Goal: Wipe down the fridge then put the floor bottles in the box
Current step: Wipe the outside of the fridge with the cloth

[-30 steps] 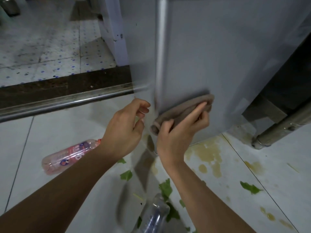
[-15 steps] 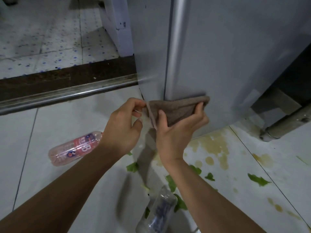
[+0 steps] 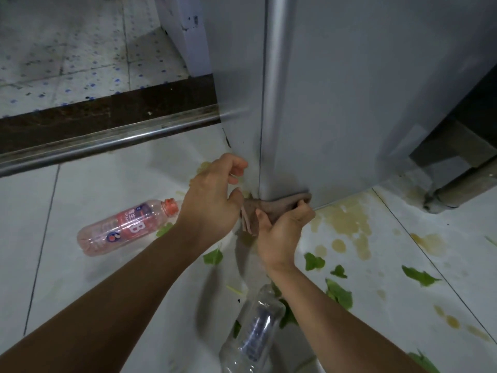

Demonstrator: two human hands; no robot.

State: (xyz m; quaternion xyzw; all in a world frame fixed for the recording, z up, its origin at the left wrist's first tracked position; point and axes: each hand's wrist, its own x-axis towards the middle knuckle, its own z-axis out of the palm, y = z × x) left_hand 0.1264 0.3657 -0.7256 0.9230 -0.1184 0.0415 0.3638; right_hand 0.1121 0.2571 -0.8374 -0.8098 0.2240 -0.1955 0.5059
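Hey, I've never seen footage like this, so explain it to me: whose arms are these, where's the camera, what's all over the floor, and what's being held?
There is no machine here. A person wears a wide-angle camera on the head, looking down at their own two bare hands, so the arms reach in from the bottom.

The right hand holds a brown cloth against the bottom edge of a grey fridge. The left hand, fingers curled, is beside the cloth's loose end; whether it pinches the cloth is unclear.

On the white tiled floor lie a pink bottle and a clear bottle, both on their sides, plus green leaf scraps and yellowish spill stains. No box is visible.
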